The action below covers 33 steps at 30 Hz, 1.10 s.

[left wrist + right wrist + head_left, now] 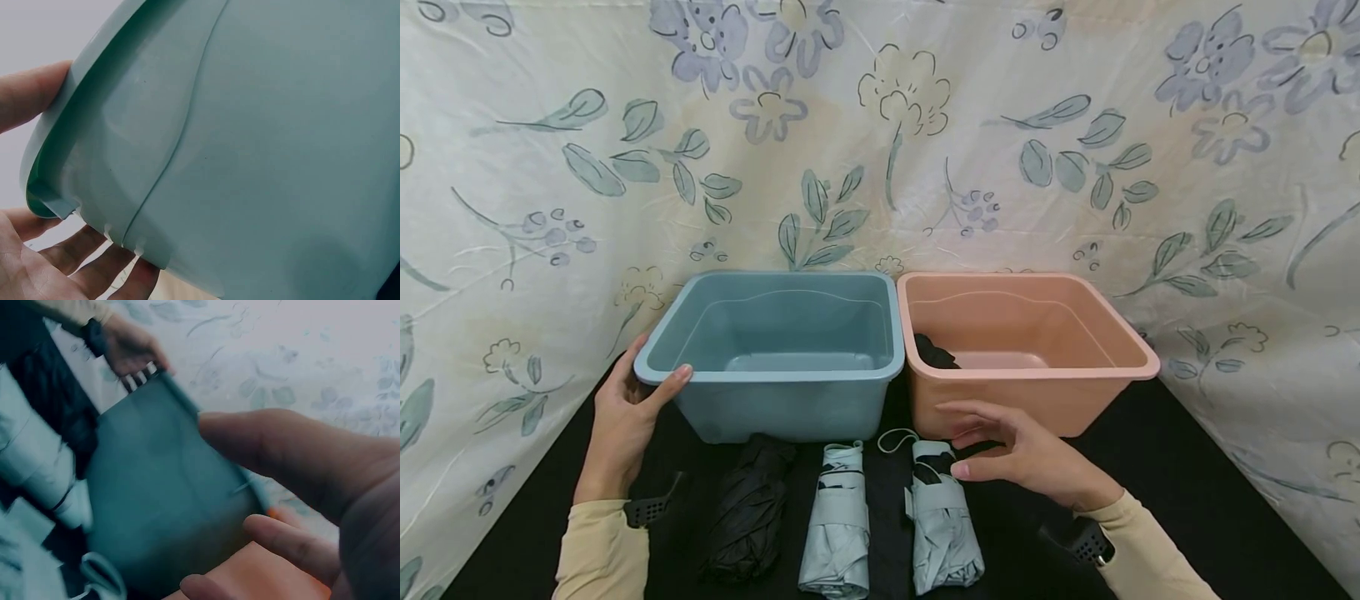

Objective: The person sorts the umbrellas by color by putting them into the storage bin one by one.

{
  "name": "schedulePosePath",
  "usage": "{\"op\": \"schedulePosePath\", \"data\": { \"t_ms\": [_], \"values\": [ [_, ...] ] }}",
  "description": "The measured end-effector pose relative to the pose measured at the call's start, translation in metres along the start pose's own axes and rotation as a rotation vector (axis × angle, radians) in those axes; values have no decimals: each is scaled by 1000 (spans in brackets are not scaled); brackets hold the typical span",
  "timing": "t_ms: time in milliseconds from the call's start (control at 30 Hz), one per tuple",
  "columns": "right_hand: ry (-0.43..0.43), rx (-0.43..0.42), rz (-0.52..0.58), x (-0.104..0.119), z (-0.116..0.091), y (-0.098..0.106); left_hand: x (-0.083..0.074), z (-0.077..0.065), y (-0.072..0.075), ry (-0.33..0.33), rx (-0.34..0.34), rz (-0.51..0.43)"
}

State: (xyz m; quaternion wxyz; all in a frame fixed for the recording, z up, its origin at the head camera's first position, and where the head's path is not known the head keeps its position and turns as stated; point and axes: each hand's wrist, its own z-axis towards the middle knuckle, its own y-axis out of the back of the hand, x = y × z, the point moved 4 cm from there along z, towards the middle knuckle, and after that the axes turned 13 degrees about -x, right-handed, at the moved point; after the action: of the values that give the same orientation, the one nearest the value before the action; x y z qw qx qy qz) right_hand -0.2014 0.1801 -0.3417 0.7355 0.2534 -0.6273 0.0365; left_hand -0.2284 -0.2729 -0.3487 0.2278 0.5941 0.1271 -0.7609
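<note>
My left hand [627, 404] grips the near left corner of a blue plastic tub [790, 410], thumb on the rim and fingers against the outside wall. In the left wrist view the thumb presses the tub's rim [62, 94] from above. My right hand [1011, 450] is in front of an orange tub [1037, 392], fingers loosely bent and nothing between them. Just below it lies a folded light grey-blue umbrella [946, 533] with a wrist loop. A second grey-blue umbrella [837, 533] lies to its left, then a folded black umbrella [748, 508].
Inside the orange tub, a black bundle [934, 353] lies at the left, partly hidden by the front wall. The tubs stand side by side on a black cloth [1015, 550]. Behind them hangs a flowered curtain [955, 150].
</note>
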Motion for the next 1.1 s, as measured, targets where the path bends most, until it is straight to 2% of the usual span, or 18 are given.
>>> {"op": "schedulePosePath", "data": {
  "t_ms": [400, 667, 1100],
  "values": [
    [-43, -32, -79, -36, -9, -16, 2, 0, -1, 0, 1, -3],
    [-29, -87, -162, -45, -11, -26, 4, 0, -1, 2, 0, -14],
    [-103, -145, -251, -55, -9, -36, 3, 1, -1, 5, 0, -22]
  ]
}}
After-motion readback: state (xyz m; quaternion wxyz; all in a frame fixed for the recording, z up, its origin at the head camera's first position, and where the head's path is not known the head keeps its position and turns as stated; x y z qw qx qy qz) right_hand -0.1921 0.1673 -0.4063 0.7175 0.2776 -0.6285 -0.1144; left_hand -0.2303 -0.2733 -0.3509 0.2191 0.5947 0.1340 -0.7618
